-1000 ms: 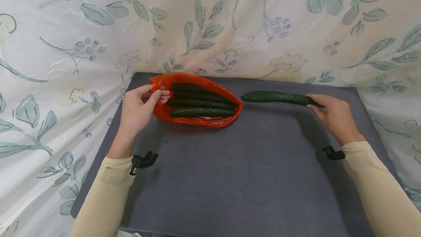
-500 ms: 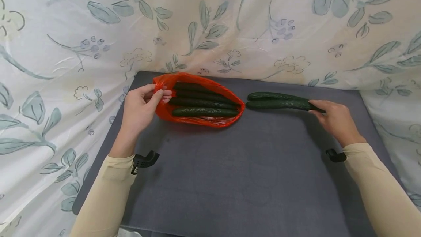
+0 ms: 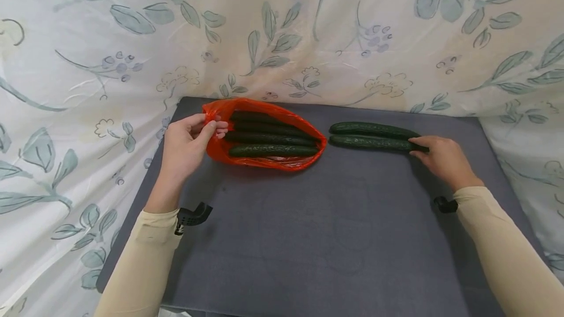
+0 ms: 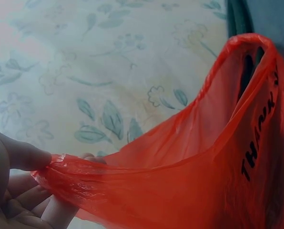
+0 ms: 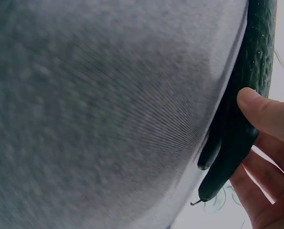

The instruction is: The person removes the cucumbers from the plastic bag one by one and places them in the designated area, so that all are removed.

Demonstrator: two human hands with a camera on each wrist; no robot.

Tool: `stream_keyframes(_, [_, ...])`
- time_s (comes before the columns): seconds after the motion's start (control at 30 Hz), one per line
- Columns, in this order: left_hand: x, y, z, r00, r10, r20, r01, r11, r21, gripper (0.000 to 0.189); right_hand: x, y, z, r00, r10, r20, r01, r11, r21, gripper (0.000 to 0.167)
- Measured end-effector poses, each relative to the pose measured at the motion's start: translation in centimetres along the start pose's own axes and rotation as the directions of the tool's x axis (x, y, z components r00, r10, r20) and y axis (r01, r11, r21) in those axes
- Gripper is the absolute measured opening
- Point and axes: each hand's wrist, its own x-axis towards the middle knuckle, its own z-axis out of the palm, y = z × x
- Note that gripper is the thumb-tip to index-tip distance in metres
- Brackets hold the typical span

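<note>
My left hand (image 3: 187, 143) pinches the left edge of a red plastic bag (image 3: 215, 154), which stays spread wide. Several dark green cucumbers (image 3: 273, 150) lie side by side inside it. In the left wrist view, thumb and fingers grip the gathered film of the bag (image 4: 170, 191), with black lettering on its side. To the right of the bag's mouth, my right hand (image 3: 447, 160) holds a cucumber (image 3: 370, 142) by its right end. Just behind it is another cucumber (image 3: 370, 128), roughly parallel. The right wrist view shows the thumb across the held cucumber (image 5: 242, 121), its stem end pointing down.
Both lie on a dark grey tabletop (image 3: 308, 238). A floral cloth (image 3: 335, 62) hangs behind the table and along both sides. A black wrist camera (image 3: 194, 214) sits at the left cuff, and another camera (image 3: 445, 204) at the right cuff.
My right hand has lowered its cucumber toward the near side, beside the other cucumber, which it hid a second ago. The left hand has kept its hold on the bag.
</note>
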Motion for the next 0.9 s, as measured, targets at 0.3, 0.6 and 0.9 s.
stream_keyframes(0.3, [-0.1,-0.1,-0.2,1.000,0.005,0.004,-0.005,1.000,0.007,0.028,-0.1,0.0,0.6,1.000,0.014,-0.007,-0.014,1.000,-0.002,0.046])
stream_keyframes(0.6, [0.0,-0.2,0.0,1.000,0.016,0.002,-0.016,1.000,0.023,0.028,0.0,0.0,1.3,0.999,0.032,0.009,-0.032,0.999,0.007,0.046])
stream_keyframes(0.9, [0.1,-0.1,0.1,1.000,0.006,0.003,-0.006,1.000,0.027,0.028,-0.1,-1.2,0.5,0.997,0.078,-0.009,-0.077,0.997,0.018,0.055])
